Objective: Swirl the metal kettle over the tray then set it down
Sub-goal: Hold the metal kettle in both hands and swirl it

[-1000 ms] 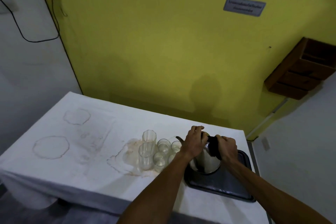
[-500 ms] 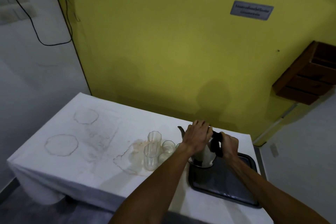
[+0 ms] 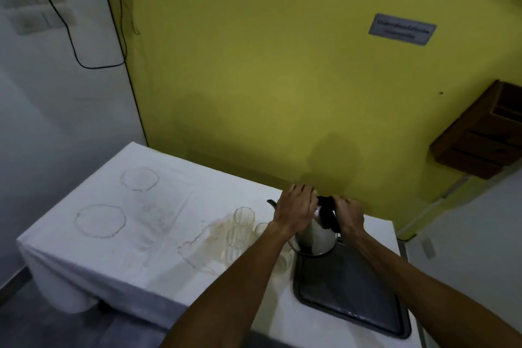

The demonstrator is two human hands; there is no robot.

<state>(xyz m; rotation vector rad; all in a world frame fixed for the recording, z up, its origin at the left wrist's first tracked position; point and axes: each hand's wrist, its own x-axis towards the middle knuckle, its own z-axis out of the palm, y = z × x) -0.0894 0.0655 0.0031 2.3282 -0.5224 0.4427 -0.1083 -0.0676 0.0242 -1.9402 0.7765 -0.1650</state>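
The metal kettle (image 3: 317,236) is held above the far left corner of the dark tray (image 3: 350,295), tilted, with its thin spout pointing left. My left hand (image 3: 296,207) lies flat over the kettle's top and hides the lid. My right hand (image 3: 350,213) is closed around the black handle on the kettle's right side. Whether the kettle's base touches the tray is hidden by my left forearm.
Several clear glasses (image 3: 243,217) stand just left of the kettle on the stained white tablecloth (image 3: 141,223). The yellow wall rises right behind the table. A wooden rack (image 3: 480,133) hangs on the wall at the right. The table's near edge runs beneath my forearms.
The kettle has risen and tipped above the tray's far corner, both hands staying on it. The camera view has shifted, so the table sits lower and further right in the frame.
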